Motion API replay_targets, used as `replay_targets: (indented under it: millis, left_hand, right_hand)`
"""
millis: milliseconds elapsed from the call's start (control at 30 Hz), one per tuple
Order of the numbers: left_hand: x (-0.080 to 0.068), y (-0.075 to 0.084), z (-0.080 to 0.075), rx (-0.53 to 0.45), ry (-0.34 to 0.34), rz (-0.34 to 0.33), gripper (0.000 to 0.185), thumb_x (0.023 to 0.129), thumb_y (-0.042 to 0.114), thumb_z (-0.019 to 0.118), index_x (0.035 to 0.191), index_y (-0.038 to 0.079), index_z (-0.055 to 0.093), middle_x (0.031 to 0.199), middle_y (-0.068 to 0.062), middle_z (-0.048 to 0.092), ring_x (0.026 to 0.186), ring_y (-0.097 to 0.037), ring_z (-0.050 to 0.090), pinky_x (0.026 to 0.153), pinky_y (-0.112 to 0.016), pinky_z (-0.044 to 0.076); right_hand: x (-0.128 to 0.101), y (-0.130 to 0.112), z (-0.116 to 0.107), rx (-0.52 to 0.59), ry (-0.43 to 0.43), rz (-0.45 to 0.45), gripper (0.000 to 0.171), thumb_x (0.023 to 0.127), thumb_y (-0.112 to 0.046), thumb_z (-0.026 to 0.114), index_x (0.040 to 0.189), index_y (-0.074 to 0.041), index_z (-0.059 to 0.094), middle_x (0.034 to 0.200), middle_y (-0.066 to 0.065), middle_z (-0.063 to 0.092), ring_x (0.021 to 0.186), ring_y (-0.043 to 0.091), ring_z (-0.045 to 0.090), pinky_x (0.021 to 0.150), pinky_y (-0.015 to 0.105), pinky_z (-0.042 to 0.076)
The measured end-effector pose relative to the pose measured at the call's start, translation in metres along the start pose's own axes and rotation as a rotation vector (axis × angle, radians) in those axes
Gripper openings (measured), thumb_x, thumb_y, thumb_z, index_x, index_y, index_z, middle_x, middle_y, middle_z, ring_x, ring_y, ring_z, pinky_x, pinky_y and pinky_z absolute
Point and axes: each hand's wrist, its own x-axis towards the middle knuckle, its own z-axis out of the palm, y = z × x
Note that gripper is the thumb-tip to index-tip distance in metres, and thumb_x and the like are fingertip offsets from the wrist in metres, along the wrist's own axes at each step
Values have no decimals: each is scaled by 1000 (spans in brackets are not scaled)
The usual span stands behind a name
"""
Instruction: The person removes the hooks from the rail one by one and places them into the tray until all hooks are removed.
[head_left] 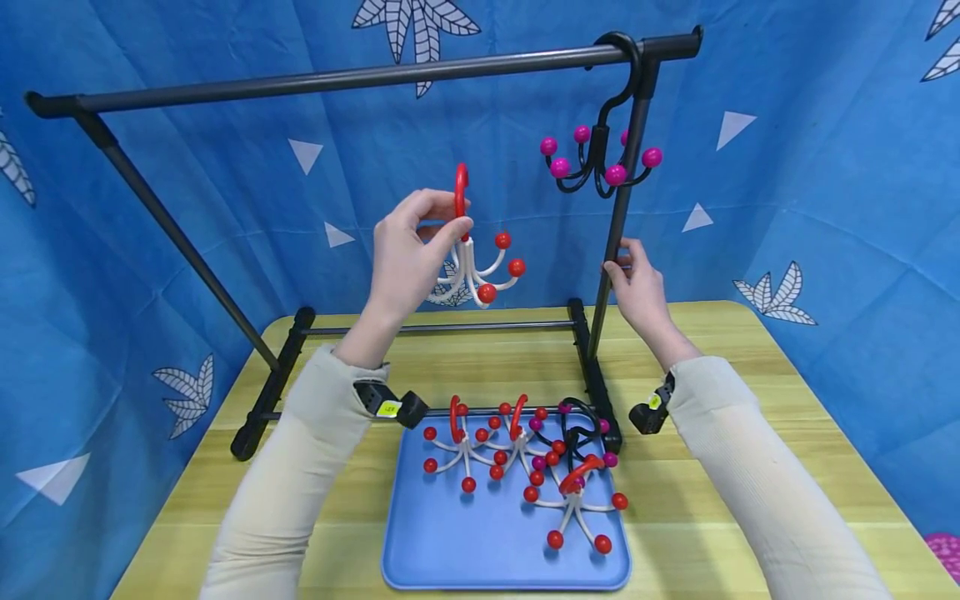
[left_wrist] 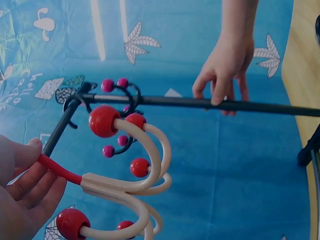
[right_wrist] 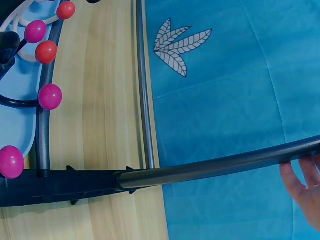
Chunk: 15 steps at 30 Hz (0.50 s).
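My left hand (head_left: pixel 448 223) pinches the red hook top of a white multi-armed hanger with red balls (head_left: pixel 474 265), held up in the air below the rack's top bar (head_left: pixel 337 79). The left wrist view shows the same hanger (left_wrist: pixel 127 182) with my fingers (left_wrist: pixel 30 182) on its red stem. My right hand (head_left: pixel 626 265) curls round the rack's right upright post (head_left: pixel 618 208), which is also seen in the left wrist view (left_wrist: pixel 222 75) and, at its fingertips only, in the right wrist view (right_wrist: pixel 302 182). A black hanger with magenta balls (head_left: pixel 598 158) hangs on the bar's right end.
A blue tray (head_left: pixel 450 542) on the wooden table (head_left: pixel 712 467) holds several more hangers, white with red balls (head_left: pixel 480 446) and one black with magenta balls (head_left: pixel 573 433). The black rack base (head_left: pixel 270 392) stands behind the tray. Blue patterned cloth surrounds the table.
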Motion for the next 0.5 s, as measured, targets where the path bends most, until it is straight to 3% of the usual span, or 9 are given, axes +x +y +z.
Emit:
replay_targets:
  millis: [333,500]
  left_hand:
    - [-39,-9,11,-37,-73,77,21,80,15,69,97,4,66,91,-5,64,82,-13,62,75,-26,52]
    - [-60,-13,14,-54,-113,77,19,79,12,70,96,4,66,88,-6,63,78,-12,64,73,-26,53]
  right_hand:
    - [0,1,0,-5,-6,7,41,98,-30,37,135,-13,31,117,17,51,106,32,55,83,48,47]
    - [-1,1,0,-1,-6,-4,40,98,-29,38,134,-13,32,117,18,52,106,32,55,83,48,47]
